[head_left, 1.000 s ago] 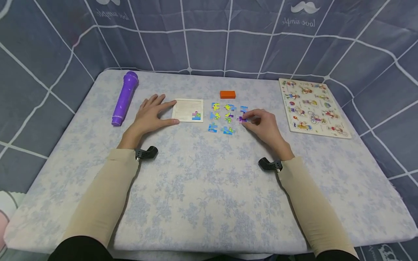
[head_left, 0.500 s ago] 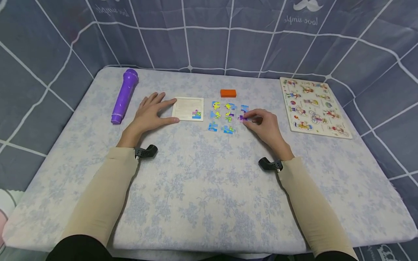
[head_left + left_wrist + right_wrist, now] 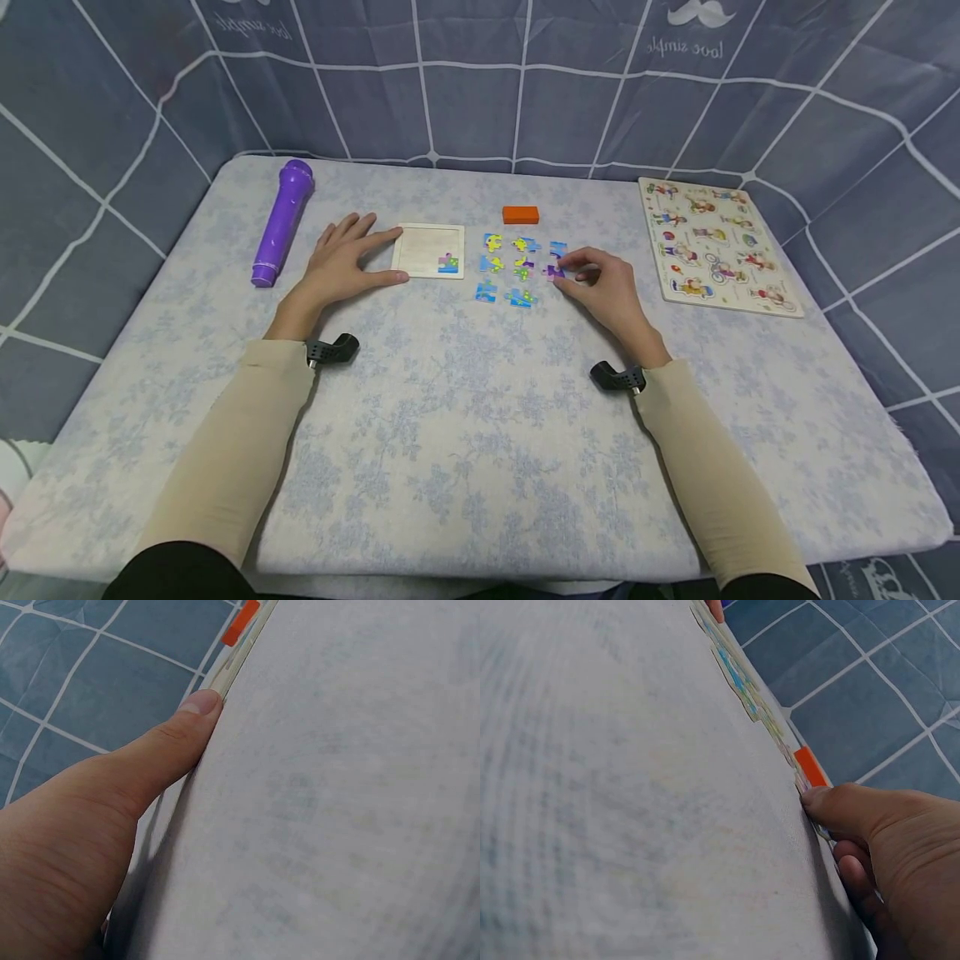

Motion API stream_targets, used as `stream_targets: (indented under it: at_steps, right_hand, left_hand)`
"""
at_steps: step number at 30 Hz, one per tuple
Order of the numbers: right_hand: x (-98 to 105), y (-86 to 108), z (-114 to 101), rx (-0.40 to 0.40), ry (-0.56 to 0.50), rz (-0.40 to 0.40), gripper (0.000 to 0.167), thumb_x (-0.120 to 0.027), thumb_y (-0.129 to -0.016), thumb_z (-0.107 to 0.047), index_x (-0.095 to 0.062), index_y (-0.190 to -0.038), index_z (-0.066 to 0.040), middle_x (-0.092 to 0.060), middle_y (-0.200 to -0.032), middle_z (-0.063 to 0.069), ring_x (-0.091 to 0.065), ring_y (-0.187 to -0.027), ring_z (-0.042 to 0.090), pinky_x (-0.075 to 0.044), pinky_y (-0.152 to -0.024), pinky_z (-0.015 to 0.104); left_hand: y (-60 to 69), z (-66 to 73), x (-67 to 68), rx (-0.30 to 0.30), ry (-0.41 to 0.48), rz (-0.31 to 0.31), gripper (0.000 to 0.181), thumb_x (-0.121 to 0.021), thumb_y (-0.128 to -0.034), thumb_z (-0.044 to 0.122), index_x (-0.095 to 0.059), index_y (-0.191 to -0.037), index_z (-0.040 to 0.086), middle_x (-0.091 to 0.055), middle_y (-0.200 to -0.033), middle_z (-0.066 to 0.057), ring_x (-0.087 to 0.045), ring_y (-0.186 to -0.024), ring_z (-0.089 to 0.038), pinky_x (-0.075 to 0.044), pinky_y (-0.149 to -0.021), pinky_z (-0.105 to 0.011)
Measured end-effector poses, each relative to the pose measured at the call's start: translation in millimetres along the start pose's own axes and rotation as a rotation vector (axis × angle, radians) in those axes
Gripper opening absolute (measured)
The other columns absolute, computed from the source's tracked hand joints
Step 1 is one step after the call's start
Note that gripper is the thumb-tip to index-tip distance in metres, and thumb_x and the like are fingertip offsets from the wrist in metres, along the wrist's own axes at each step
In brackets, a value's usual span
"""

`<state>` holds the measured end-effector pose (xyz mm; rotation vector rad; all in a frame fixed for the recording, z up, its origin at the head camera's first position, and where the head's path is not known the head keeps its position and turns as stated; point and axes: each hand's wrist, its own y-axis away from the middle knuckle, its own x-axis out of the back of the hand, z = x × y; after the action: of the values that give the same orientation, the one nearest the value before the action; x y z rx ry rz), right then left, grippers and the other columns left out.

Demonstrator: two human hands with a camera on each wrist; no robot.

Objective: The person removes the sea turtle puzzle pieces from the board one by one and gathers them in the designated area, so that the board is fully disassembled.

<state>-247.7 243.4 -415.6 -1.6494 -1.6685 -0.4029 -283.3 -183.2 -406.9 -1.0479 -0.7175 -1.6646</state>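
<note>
A small pale puzzle tray (image 3: 405, 254) lies left of centre, with a blue, green and purple jigsaw piece (image 3: 448, 264) in its lower right corner. My left hand (image 3: 341, 262) is spread beside it; thumb and index fingertips touch the tray's left side. To the tray's right, several loose jigsaw pieces (image 3: 521, 297) lie in rough rows on the cloth. At their right end my right hand (image 3: 609, 290) pinches a purple jigsaw piece (image 3: 552, 272) between thumb and index finger, partly hidden by the fingertips. In the right wrist view, the thumb (image 3: 829, 801) meets the end of the row.
An orange block (image 3: 521, 215) sits behind the loose pieces. A purple toy microphone (image 3: 282, 223) lies at the far left. The wooden picture board (image 3: 716, 250) lies at the right. A patterned cloth (image 3: 480, 433) covers the table, and a grey checked curtain (image 3: 480, 108) hangs behind.
</note>
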Motion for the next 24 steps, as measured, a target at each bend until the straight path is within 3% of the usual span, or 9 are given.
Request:
stream_targets:
  at_steps: [9, 16, 20, 24]
  right_hand:
    - [0.8, 0.7, 1.2, 0.008, -0.023, 0.000, 0.029, -0.084, -0.092, -0.017, -0.075, -0.118, -0.006, -0.075, -0.115, 0.014, -0.070, -0.094, 0.028, -0.056, -0.087, 0.040]
    - [1.5, 1.0, -1.1, 0.000, -0.025, 0.005, 0.030, -0.084, -0.092, -0.017, -0.075, -0.118, -0.007, -0.075, -0.114, 0.013, -0.069, -0.092, 0.024, -0.053, -0.084, 0.028]
    - [1.9, 2.0, -0.3, -0.004, -0.055, 0.055, 0.031, -0.084, -0.091, -0.018, -0.073, -0.119, -0.009, -0.073, -0.114, 0.011, -0.070, -0.091, 0.023, -0.052, -0.082, 0.022]
    - [2.5, 1.6, 1.6, 0.025, -0.101, 0.153, 0.029, -0.078, -0.091, -0.009, -0.072, -0.120, -0.007, -0.071, -0.112, 0.012, -0.069, -0.092, 0.022, -0.057, -0.086, 0.025]
  left_hand:
    - [0.5, 1.0, 0.6, 0.003, -0.004, -0.007, 0.093, -0.074, -0.0886, 0.066, -0.038, -0.165, 0.027, -0.012, -0.178, -0.013, 0.000, -0.165, -0.038, 0.008, -0.132, -0.058]
    - [1.2, 1.8, 2.5, 0.006, -0.006, -0.008, 0.093, -0.074, -0.0887, 0.065, -0.038, -0.165, 0.027, -0.013, -0.178, -0.013, 0.000, -0.165, -0.038, 0.008, -0.132, -0.058]
    - [1.3, 2.0, 2.4, 0.007, -0.002, -0.007, 0.093, -0.074, -0.0886, 0.065, -0.038, -0.165, 0.027, -0.012, -0.178, -0.013, 0.001, -0.165, -0.037, 0.008, -0.132, -0.058]
    - [0.7, 2.3, 2.0, 0.003, -0.002, -0.007, 0.093, -0.074, -0.0884, 0.065, -0.038, -0.165, 0.027, -0.012, -0.178, -0.013, 0.001, -0.165, -0.038, 0.008, -0.132, -0.059]
